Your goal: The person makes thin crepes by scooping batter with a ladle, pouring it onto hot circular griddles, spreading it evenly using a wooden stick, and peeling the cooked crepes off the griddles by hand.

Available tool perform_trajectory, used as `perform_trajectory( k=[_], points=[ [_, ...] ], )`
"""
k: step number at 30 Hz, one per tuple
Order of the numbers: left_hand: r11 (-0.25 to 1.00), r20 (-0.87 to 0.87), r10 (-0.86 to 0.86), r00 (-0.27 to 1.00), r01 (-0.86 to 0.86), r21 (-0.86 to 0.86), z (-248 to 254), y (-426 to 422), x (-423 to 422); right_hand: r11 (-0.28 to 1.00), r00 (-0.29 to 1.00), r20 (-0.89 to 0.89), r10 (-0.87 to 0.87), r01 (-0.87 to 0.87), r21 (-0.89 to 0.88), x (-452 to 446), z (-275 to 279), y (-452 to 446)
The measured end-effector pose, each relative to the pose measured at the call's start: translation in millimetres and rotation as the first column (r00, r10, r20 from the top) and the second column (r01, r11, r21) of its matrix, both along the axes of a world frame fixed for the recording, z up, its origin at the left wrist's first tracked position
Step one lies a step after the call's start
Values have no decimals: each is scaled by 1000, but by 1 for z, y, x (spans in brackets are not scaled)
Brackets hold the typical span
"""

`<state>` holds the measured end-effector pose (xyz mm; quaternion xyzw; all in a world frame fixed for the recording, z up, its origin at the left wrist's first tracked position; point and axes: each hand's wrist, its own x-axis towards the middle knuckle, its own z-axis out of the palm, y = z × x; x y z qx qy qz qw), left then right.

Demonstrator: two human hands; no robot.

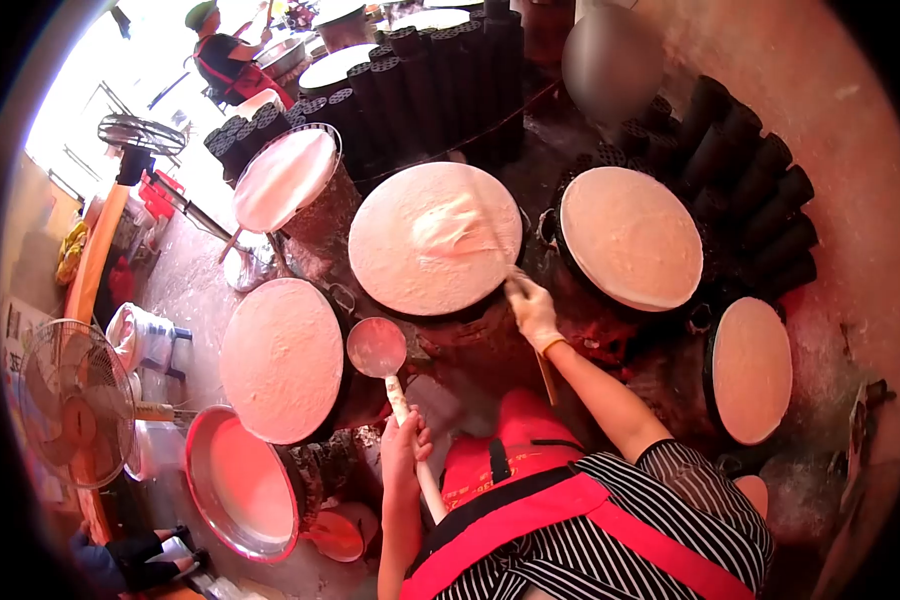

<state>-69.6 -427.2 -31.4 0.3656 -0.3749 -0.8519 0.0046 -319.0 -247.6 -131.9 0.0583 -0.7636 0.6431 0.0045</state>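
Observation:
My left hand is wrapped round the pale handle of a ladle. The ladle's bowl hangs between two round griddles, coated pinkish inside. My right hand, in a pale glove, grips a thin wooden stick at the front right edge of the middle griddle. Part of the stick shows below the hand; a blurred streak runs from the fingers across the griddle. Pale batter covers that griddle, with a raised, folded patch near its centre.
Batter-covered griddles stand left, back left, right and far right. A basin of batter sits at lower left. Black perforated cylinders are stacked behind. Fans stand left; another person sits at the back.

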Motion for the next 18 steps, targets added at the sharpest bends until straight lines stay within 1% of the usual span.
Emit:
perform_trajectory(
  k=[2,4,5,8,9,10,12,13,14,15,16,17,18],
  points=[
    [1000,-1,0,1000,0,8,0,1,3,998,998,50,25,-28,56,19,-9,8],
    [1000,-3,-8,1000,8,21,-2,1,7,981,983,28,179,-181,64,48,-30,-3],
    [999,-6,-14,1000,14,29,-6,0,9,966,972,72,222,-229,118,58,-22,-5],
    [998,-9,-37,999,38,44,-15,-3,12,949,953,43,299,-302,92,22,-3,-2],
    [998,-5,-49,999,50,45,-14,-4,12,975,978,57,198,-203,90,2,-1,-1],
    [997,-2,-60,998,60,48,-14,-4,11,993,995,1,101,-101,64,-17,-4,0],
    [996,-10,-74,997,74,44,-16,-4,7,969,988,2,155,-153,196,-30,8,4],
    [996,-14,-83,996,84,36,-16,-7,3,940,960,90,264,-277,200,-20,12,13],
    [995,1,-103,995,103,-15,-17,-13,-7,895,905,122,408,-423,143,-9,7,19],
    [991,22,-121,992,122,-60,-17,-18,-15,893,899,86,429,-436,109,10,2,30],
    [985,48,-137,989,142,-100,-17,-23,-24,890,893,54,447,-450,77,35,17,40],
    [965,70,-152,986,163,-204,-11,-27,-38,901,894,136,427,-433,16,51,22,51],
    [946,70,-166,984,179,-269,-16,-36,-55,911,886,220,408,-409,-43,64,24,63]
  ],
)
